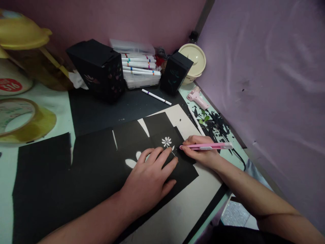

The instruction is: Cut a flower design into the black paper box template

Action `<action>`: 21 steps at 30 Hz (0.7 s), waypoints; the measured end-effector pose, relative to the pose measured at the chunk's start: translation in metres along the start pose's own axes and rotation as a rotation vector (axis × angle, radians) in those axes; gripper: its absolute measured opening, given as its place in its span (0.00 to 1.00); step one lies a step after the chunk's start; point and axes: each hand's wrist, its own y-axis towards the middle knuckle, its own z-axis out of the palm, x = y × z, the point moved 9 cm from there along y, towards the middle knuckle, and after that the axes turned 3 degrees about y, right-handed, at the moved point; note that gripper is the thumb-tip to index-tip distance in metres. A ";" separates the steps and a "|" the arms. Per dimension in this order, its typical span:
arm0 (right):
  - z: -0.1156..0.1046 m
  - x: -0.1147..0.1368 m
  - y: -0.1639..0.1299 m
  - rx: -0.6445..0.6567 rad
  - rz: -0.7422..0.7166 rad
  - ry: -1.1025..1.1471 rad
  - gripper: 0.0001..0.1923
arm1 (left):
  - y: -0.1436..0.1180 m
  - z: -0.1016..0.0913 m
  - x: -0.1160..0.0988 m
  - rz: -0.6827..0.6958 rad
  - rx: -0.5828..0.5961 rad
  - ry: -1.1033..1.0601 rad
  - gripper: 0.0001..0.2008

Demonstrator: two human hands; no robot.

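Pressing our left hand (149, 178) flat, fingers spread, we are pinning down the large sheet of black paper (101, 169) that is lying across the middle of the table. Our right hand (200, 150) is closing around a slim pink craft knife (206, 146), gripping it like a pen, and its tip is meeting the black paper just beside our left fingertips. Right above that spot we are seeing a small daisy-shaped cut-out (166, 141), with longer petal-shaped openings (133, 162) showing pale beside our left hand.

Under the black paper we are seeing a white backing board (188, 200). Farther back, a clear plastic box (138, 64) is holding rows of white marker pens with coloured bands, and one loose white marker (156, 97) is lying in front of it. Two black paper boxes, a large one (98, 69) and a small one (175, 73), are flanking the marker case. A cream round lidded tub (193, 62) is sitting in the corner, and we cannot tell what is inside it. A pink glue gun (196, 98) and a heap of black paper scraps (215, 125) are lying along the right edge.

At the left we are seeing a roll of clear packing tape (20, 120) and a yellow lidded container (22, 34). The pale green tabletop (53, 101) is meeting a pink wall (127, 20) behind and a lilac cloth (266, 67) on the right.
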 end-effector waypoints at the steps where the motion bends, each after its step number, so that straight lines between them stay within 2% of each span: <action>1: 0.000 -0.001 -0.001 0.001 0.021 -0.011 0.11 | 0.000 0.000 0.000 -0.001 0.002 0.001 0.21; 4: 0.001 -0.001 -0.004 0.003 0.087 -0.021 0.05 | 0.000 0.000 0.000 -0.001 0.004 0.005 0.22; 8: 0.003 0.004 -0.011 -0.035 0.131 -0.031 0.05 | 0.001 0.001 0.001 -0.008 -0.003 0.027 0.26; 13: 0.000 0.018 -0.019 -0.154 0.108 -0.099 0.04 | 0.001 0.004 0.001 -0.016 0.001 0.053 0.29; 21: 0.002 0.022 -0.020 -0.147 0.107 -0.091 0.05 | 0.001 0.003 0.000 -0.015 -0.005 0.069 0.28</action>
